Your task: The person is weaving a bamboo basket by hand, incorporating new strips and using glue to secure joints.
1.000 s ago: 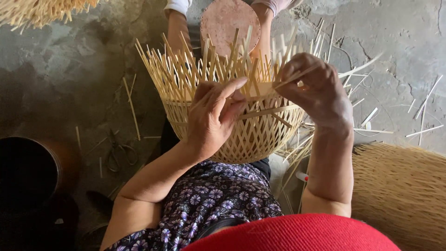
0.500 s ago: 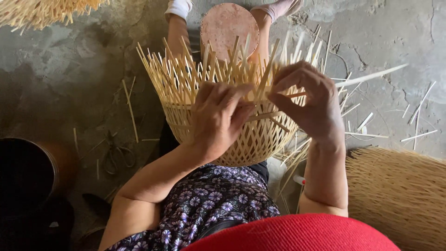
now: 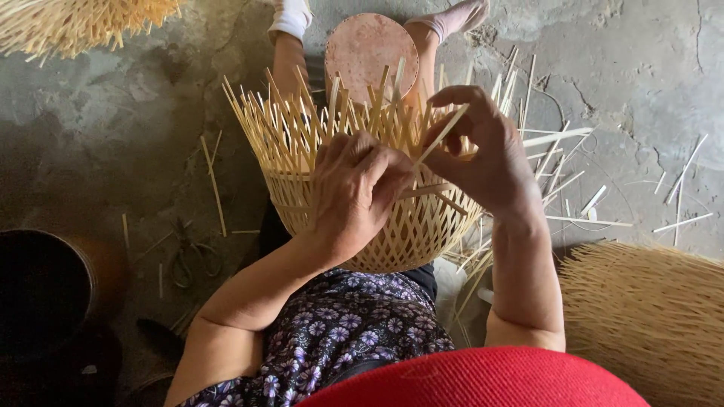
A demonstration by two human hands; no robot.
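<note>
Left hand pressing rim of half-woven pale bamboo basket, right hand pinching one thin bamboo strip above it

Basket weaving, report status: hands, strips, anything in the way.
Left hand pressing on basket rim. Right hand pinching one bamboo strip. Loose strips scattered on floor, none blocking.
</note>
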